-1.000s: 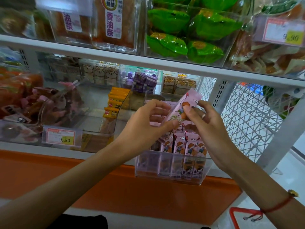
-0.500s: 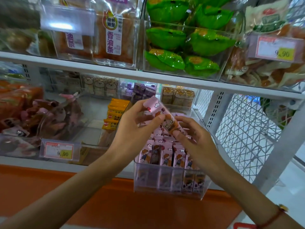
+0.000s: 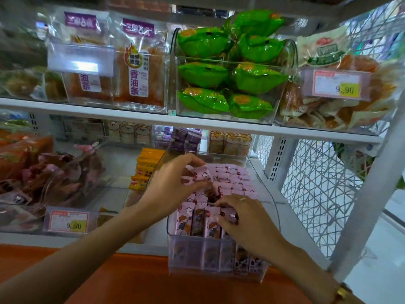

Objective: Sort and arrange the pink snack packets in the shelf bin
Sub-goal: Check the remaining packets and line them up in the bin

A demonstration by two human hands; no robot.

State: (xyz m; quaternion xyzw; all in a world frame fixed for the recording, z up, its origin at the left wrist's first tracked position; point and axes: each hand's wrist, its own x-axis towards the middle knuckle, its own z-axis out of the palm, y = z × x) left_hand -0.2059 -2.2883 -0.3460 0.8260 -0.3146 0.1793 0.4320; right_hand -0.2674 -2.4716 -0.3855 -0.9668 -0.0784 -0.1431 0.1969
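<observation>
"9.90" is printed on 2 price tags — one (image 3: 337, 85) clipped to the upper-right bin, one (image 3: 69, 220) on the lower-left bin. "香油条" is shown on a clear snack bag (image 3: 138, 69) — its other print is blurred.

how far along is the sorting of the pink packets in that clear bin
Mostly done, it seems: the pink snack packets stand upright in rows across most of the clear bin. In hand: the left hand pinches one pink packet low over the middle rows, while the right hand presses on the front row. Left: seating that packet in the dark gap between the hands and squaring the rows.
</observation>
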